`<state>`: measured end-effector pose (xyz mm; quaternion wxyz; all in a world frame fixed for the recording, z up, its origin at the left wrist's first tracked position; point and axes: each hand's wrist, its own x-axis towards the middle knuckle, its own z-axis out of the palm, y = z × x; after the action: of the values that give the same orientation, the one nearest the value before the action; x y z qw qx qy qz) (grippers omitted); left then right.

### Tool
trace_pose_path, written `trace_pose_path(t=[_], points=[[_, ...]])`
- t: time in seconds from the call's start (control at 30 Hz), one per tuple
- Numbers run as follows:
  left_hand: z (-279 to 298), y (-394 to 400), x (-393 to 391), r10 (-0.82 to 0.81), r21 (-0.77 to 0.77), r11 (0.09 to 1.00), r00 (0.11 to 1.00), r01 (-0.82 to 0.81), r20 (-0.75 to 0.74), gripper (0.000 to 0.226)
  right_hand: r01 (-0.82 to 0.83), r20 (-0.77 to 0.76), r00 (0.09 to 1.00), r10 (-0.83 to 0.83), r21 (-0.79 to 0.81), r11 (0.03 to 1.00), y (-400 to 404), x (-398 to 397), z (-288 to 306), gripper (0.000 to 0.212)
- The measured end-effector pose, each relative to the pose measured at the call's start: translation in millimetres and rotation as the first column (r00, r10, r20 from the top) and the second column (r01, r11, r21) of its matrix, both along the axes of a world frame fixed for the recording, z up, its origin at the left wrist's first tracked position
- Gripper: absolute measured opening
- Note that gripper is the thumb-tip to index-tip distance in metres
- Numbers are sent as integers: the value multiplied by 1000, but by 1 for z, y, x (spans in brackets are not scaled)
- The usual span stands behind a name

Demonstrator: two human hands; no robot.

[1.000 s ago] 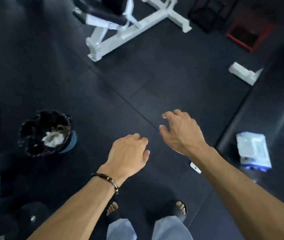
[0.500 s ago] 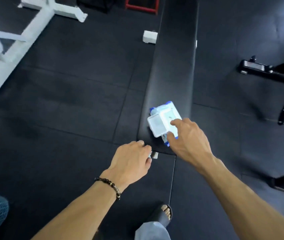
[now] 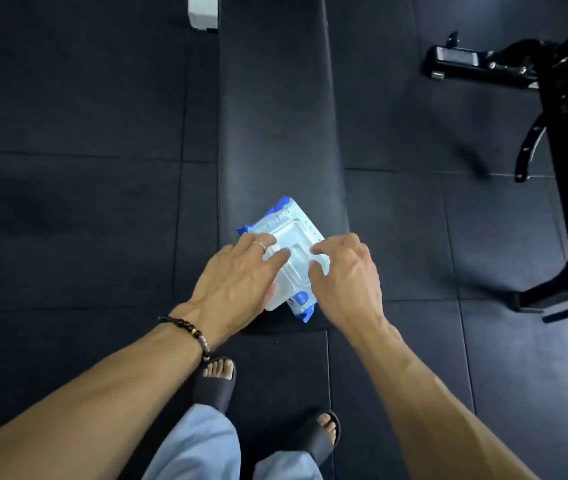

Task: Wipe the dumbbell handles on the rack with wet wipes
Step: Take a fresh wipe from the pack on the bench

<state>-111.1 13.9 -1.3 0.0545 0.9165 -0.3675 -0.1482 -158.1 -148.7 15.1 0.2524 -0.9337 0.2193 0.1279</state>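
Observation:
A blue-and-white wet wipes pack [image 3: 293, 233] with a white plastic lid lies on the near end of a long black padded bench [image 3: 275, 116]. My left hand [image 3: 237, 282] lies over the pack's left side, fingers spread on the lid and thumb at its edge, holding it down. My right hand [image 3: 348, 275] is at the lid's right side, its curled fingertips on the lid's front tab. The lid looks closed. No dumbbell and no rack are in view.
Black rubber floor tiles surround the bench. A black metal machine frame [image 3: 559, 133] stands at the right. A white foot block [image 3: 203, 10] sits at the top by the bench. My feet in dark slippers [image 3: 215, 386] stand just before the bench end.
The view swung right from a bin and white bench to the black bench. Both hands moved forward onto the wipes pack; the left hand, previously off it, now holds it.

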Motion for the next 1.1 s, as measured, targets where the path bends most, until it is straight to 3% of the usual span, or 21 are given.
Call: trace_pose_path(t=[0.3, 0.47, 0.6, 0.77, 0.97, 1.1], points=[[-39, 5, 12, -63, -51, 997, 998, 62, -6, 33, -26, -29, 999, 23, -97, 995, 5, 17, -44, 22], [-40, 4, 15, -59, -112, 992, 998, 60, 19, 28, 37, 110, 994, -21, -151, 988, 12, 15, -52, 14], [-41, 4, 13, -36, -147, 988, 999, 38, 19, 28, -47, 221, 970, 105, -250, 967, 11, 11, -58, 15], [-40, 4, 14, -29, -176, 984, 1000, 29, 1, 25, -142, 184, 963, 199, -284, 948, 15, 11, -63, 22], [-38, 4, 16, -44, -184, 982, 999, 41, -9, 28, -23, 113, 993, 34, -106, 994, 12, 9, -62, 12], [-37, 4, 16, -46, -183, 982, 999, 43, -10, 27, -57, 113, 992, 57, -10, 998, 3, 12, -52, 16]])
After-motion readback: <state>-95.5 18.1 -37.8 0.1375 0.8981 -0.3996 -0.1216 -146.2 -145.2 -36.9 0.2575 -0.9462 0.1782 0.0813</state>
